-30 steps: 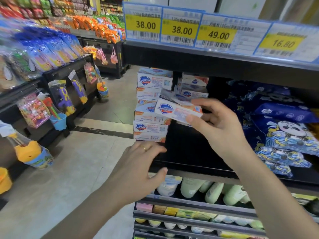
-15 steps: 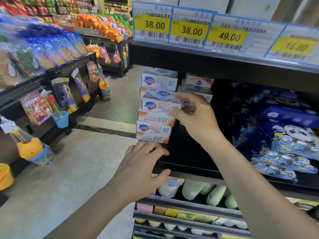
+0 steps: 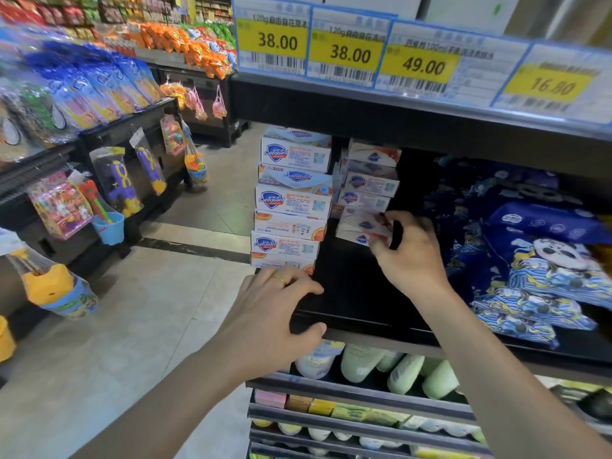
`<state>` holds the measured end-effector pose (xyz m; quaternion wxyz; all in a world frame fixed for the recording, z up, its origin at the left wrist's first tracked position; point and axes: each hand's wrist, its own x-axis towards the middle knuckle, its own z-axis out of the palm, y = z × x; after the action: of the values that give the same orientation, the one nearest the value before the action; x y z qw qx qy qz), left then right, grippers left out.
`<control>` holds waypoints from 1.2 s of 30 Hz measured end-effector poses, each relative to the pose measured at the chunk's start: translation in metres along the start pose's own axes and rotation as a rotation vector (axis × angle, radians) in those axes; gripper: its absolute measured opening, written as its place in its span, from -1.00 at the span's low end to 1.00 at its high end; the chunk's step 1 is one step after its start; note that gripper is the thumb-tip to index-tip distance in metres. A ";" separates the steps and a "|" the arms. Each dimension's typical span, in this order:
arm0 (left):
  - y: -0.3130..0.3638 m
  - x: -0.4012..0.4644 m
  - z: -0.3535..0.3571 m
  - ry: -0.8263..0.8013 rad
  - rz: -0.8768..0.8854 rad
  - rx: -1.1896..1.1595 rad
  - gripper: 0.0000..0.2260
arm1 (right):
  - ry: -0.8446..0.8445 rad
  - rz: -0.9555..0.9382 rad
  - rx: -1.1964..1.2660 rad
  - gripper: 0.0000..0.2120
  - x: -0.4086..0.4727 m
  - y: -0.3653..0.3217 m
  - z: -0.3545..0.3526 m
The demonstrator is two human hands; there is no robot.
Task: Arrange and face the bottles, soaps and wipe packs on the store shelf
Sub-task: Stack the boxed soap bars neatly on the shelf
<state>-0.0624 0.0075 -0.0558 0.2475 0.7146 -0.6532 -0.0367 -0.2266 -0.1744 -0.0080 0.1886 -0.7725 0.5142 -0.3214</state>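
The left hand [image 3: 278, 313] rests at the front edge of the black shelf [image 3: 364, 293], fingers spread and bent over the lip, thumb below it; a gold ring [image 3: 280, 279] sits on one finger. The right hand [image 3: 409, 256] reaches deeper over that shelf, fingertips pinching a soap box [image 3: 359, 226]. Both forearms, bare, rise from the lower frame.

a shop aisle: yellow price tags [image 3: 350, 54] with barcodes line the shelf [image 3: 364, 107] edge, stacked boxed soaps [image 3: 293, 200] and wipe packs [image 3: 543, 260] sit below, and bagged toys [image 3: 116, 183] hang on racks across the tiled floor [image 3: 132, 319].
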 end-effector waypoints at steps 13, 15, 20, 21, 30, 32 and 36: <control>0.001 -0.001 -0.002 -0.026 -0.037 -0.030 -0.56 | -0.186 0.036 -0.039 -0.56 0.007 0.026 0.011; 0.002 -0.001 -0.003 -0.033 -0.043 -0.029 -0.56 | -0.161 0.016 0.001 -0.64 0.003 0.028 0.009; 0.003 -0.002 -0.004 -0.041 -0.050 -0.034 -0.56 | -0.059 0.011 0.125 -0.66 -0.012 0.030 0.005; 0.003 -0.002 -0.004 -0.044 -0.050 -0.038 -0.56 | -0.029 -0.004 0.156 -0.65 -0.017 0.030 0.003; 0.008 -0.002 -0.019 -0.055 -0.190 -0.399 -0.60 | 0.003 -0.189 0.574 -0.55 -0.087 0.024 -0.020; 0.017 -0.003 -0.028 0.019 -0.287 -0.586 -0.60 | -0.055 -0.223 0.654 -0.54 -0.100 0.021 -0.027; 0.032 -0.004 -0.047 0.059 -0.445 -0.912 -0.40 | -0.155 -0.294 0.797 -0.51 -0.120 0.013 -0.034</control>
<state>-0.0749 0.0244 -0.0029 0.5388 0.6564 -0.3954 -0.3500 -0.2913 -0.0684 -0.0278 0.4625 -0.7262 0.2187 -0.4592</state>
